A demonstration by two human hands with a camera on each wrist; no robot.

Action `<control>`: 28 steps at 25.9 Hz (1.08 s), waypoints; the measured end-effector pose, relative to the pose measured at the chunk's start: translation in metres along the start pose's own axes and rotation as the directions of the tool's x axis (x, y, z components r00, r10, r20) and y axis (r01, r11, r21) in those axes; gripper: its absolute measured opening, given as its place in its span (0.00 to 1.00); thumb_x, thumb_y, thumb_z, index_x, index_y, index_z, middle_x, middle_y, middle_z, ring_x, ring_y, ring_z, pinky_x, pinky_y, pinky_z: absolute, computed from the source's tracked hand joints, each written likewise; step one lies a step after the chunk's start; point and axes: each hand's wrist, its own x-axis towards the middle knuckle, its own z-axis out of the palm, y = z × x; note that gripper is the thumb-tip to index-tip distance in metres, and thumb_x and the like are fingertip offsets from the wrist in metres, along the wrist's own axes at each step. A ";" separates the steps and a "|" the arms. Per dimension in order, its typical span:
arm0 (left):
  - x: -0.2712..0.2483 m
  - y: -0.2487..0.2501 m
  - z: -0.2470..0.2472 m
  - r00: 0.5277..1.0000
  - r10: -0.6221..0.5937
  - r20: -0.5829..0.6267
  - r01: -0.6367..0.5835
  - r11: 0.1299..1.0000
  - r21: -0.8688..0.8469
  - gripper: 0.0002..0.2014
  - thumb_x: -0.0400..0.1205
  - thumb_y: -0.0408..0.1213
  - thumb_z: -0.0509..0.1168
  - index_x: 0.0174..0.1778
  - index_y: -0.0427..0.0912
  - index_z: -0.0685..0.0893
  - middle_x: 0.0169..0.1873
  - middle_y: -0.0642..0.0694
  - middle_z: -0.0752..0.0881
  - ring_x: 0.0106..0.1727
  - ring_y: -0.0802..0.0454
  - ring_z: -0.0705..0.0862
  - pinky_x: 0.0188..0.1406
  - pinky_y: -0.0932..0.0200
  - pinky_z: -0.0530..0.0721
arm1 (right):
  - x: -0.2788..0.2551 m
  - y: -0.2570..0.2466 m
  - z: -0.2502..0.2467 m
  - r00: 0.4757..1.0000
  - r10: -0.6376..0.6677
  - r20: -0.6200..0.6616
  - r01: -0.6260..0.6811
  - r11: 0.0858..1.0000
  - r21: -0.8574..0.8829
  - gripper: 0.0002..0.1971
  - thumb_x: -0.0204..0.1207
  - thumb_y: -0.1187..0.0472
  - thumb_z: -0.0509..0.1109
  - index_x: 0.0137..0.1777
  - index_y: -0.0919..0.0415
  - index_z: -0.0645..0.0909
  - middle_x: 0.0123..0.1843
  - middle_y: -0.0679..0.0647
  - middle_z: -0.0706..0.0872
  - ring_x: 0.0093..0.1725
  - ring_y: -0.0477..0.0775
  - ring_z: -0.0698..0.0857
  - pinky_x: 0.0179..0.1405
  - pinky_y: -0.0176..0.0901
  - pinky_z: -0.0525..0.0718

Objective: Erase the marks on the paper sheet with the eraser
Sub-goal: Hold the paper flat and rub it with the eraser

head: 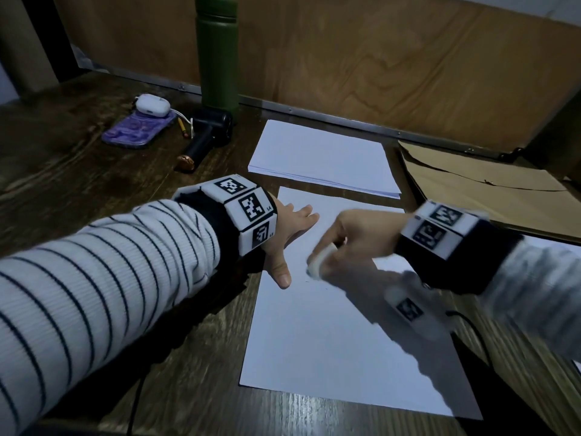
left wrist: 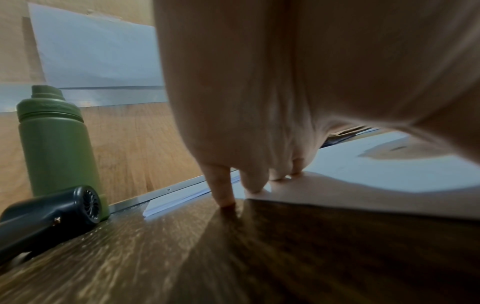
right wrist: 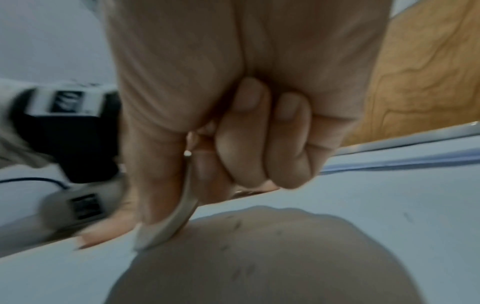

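A single white paper sheet (head: 330,341) lies on the dark wooden desk. My left hand (head: 289,237) lies flat on its upper left corner, fingers straight, thumb stretched toward me; in the left wrist view its fingertips (left wrist: 223,197) press down at the paper's edge. My right hand (head: 339,247) grips a white eraser (head: 319,262) whose tip touches the sheet. The right wrist view shows the eraser (right wrist: 166,228) between thumb and curled fingers, with faint pencil marks (right wrist: 244,269) on the paper sheet (right wrist: 389,205) beside it. Faint marks (head: 311,281) sit just below the eraser tip.
A stack of white paper (head: 323,158) lies beyond the sheet. A brown envelope (head: 490,190) is at the right. At the back left stand a green bottle (head: 217,58), a black handheld fan (head: 207,133), a purple phone (head: 138,130), a white earbud case (head: 152,105) and a pencil (head: 182,127).
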 end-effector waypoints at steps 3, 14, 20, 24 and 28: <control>-0.004 0.003 -0.003 1.000 0.004 -0.005 -0.004 1.000 -0.023 0.63 0.69 0.55 0.75 0.81 0.51 0.29 0.83 0.48 0.35 0.84 0.48 0.40 0.80 0.45 0.49 | 0.015 0.002 -0.008 0.977 0.031 -0.213 -0.042 0.998 -0.046 0.11 0.75 0.48 0.69 0.55 0.45 0.89 0.26 0.48 0.79 0.25 0.41 0.75 0.33 0.32 0.73; -0.002 0.001 -0.002 1.000 -0.002 -0.007 0.002 1.000 -0.013 0.63 0.69 0.57 0.75 0.81 0.50 0.29 0.83 0.50 0.33 0.84 0.49 0.39 0.81 0.45 0.47 | 0.009 0.001 -0.003 0.974 0.055 -0.218 -0.067 0.997 -0.047 0.09 0.75 0.48 0.69 0.48 0.45 0.90 0.33 0.53 0.82 0.32 0.48 0.75 0.34 0.32 0.74; 0.005 -0.004 0.003 1.000 0.009 -0.011 -0.009 1.000 0.000 0.64 0.67 0.58 0.75 0.82 0.49 0.30 0.82 0.51 0.33 0.84 0.49 0.38 0.81 0.46 0.46 | -0.015 -0.003 0.001 0.997 0.035 0.065 -0.031 0.997 -0.070 0.12 0.73 0.49 0.71 0.55 0.45 0.89 0.49 0.44 0.92 0.44 0.43 0.85 0.55 0.38 0.82; -0.001 0.001 -0.001 0.998 0.029 -0.056 -0.031 0.999 -0.040 0.63 0.68 0.53 0.77 0.83 0.49 0.33 0.84 0.44 0.41 0.84 0.45 0.44 0.80 0.45 0.52 | 0.019 -0.007 -0.008 0.970 0.060 -0.234 -0.093 0.987 -0.130 0.12 0.75 0.51 0.70 0.57 0.47 0.88 0.39 0.48 0.89 0.43 0.51 0.82 0.43 0.36 0.80; 0.002 -0.003 0.003 1.000 0.018 -0.026 -0.018 1.000 -0.018 0.63 0.68 0.56 0.75 0.82 0.48 0.32 0.83 0.50 0.33 0.84 0.49 0.38 0.81 0.47 0.46 | -0.022 0.000 0.014 1.000 -0.010 -0.008 0.009 0.999 -0.054 0.13 0.74 0.46 0.69 0.52 0.50 0.89 0.34 0.41 0.89 0.34 0.39 0.82 0.39 0.26 0.77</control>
